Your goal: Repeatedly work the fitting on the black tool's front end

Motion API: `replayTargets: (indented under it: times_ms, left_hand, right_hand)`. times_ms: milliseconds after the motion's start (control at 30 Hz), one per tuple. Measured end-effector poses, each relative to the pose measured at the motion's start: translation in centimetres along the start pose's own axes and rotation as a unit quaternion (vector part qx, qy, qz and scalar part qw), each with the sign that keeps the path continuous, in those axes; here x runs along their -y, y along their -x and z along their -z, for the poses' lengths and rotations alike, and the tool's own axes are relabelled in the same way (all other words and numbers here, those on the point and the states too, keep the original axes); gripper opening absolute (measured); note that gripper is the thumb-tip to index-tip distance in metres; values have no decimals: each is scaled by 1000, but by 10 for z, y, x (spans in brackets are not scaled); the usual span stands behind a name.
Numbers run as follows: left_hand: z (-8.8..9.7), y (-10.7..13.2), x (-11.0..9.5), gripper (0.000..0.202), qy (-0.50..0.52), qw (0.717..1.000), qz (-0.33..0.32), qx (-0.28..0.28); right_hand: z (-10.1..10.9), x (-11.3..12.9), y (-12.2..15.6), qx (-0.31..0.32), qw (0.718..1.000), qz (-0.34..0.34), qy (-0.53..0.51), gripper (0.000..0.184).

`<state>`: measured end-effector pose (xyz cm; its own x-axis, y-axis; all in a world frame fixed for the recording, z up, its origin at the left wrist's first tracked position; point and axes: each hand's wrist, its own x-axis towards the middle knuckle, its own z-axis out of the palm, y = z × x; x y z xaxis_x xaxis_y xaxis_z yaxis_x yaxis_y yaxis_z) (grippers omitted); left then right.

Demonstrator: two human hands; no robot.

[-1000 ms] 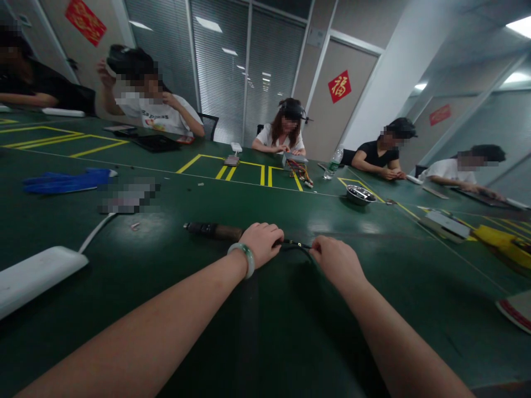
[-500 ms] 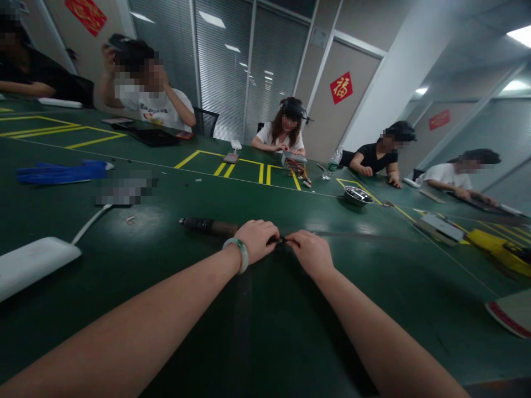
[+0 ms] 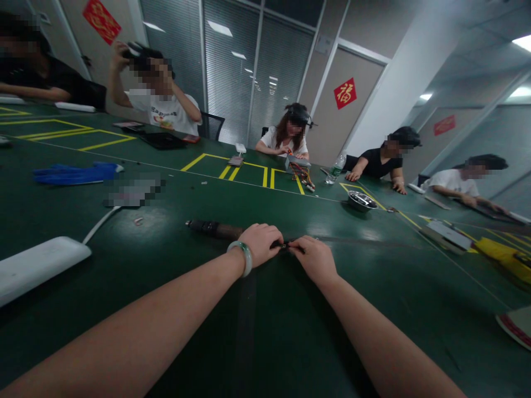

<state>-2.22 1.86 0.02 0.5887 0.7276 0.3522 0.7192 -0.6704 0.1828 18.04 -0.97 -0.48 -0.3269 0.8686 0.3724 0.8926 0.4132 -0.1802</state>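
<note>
Tool (image 3: pixel 215 229) lying flat on the green table (image 3: pixel 286 342), dark and cylindrical, metal tip to the left, rear end hidden by the left hand (image 3: pixel 260 245). Fingers curled there around a small dark piece (image 3: pixel 284 245); impossible to tell whether also gripping the tool. Pale green bangle (image 3: pixel 248 260) around the same wrist. Opposite, right hand (image 3: pixel 314 258) pinching the dark piece between thumb and forefinger, fingertips just beside the left ones. To the left, white cable (image 3: pixel 100 224) between white casing (image 3: pixel 41 268) and pixelated device (image 3: pixel 135 193), with blue glove (image 3: pixel 77 173) beyond. Ahead on the right, metal bowl (image 3: pixel 362 202) and clear bottle (image 3: pixel 336 168). Across the table, person in white (image 3: pixel 271 139) bending over a grey box (image 3: pixel 297 161).
</note>
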Motion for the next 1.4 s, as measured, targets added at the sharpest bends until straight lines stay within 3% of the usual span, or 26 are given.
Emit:
replayTargets:
  times_ms: [467, 733, 967, 1100, 1233, 1333, 1400]
  left_hand:
    - [-1, -1, 1, 11, 5, 1000, -9, -7]
    - [-4, -2, 1, 8, 1, 1000, -16, -17]
    - [-3, -2, 1, 9, 0, 1000, -16, -17]
    - [-4, -1, 2, 9, -6, 1000, -17, -13]
    - [-2, 2, -2, 26, -6, 998, -35, -48]
    - [2, 7, -6, 45, -8, 994, -65, -90]
    - [4, 9, -7, 50, -3, 992, -86, -90]
  right_hand:
    - [-7, 1, -3, -14, 1000, -3, -15, 15]
    - [-13, 3, -5, -37, 998, 45, 30, 16]
    - [-15, 8, -11, 24, 995, 12, 94, 14]
    - [-15, 9, -15, 45, 992, 43, 106, 14]
    - [-18, 10, -20, 56, 991, 48, 112, 19]
    - [-16, 1, -23, 62, 991, 11, 118, 20]
    - [-8, -14, -22, 60, 990, -26, 128, 17]
